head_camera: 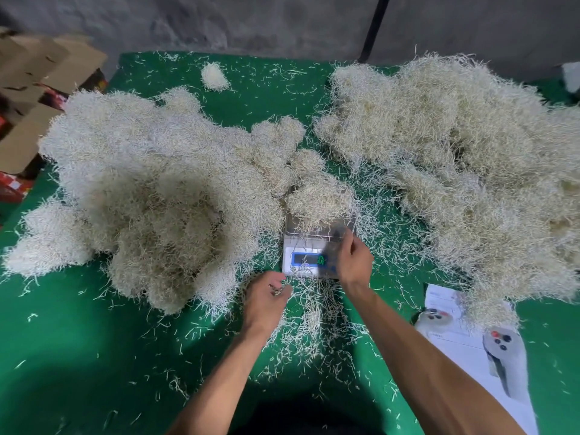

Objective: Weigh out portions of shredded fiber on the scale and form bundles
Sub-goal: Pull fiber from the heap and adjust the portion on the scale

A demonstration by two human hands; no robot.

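Two bare hands are held at the small white digital scale: left hand pinches pale shredded fiber strands; right hand's grip cannot be told.

A packing workshop: fiber heaps on green cloth, a scale (cartons stacked alongside).

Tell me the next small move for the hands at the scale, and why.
Probably lift the right hand away from the small white digital scale. A pale shredded-fiber clump already sits on the steel pan, and the hand's blurred fingers overlap the lit display, blocking the reading.
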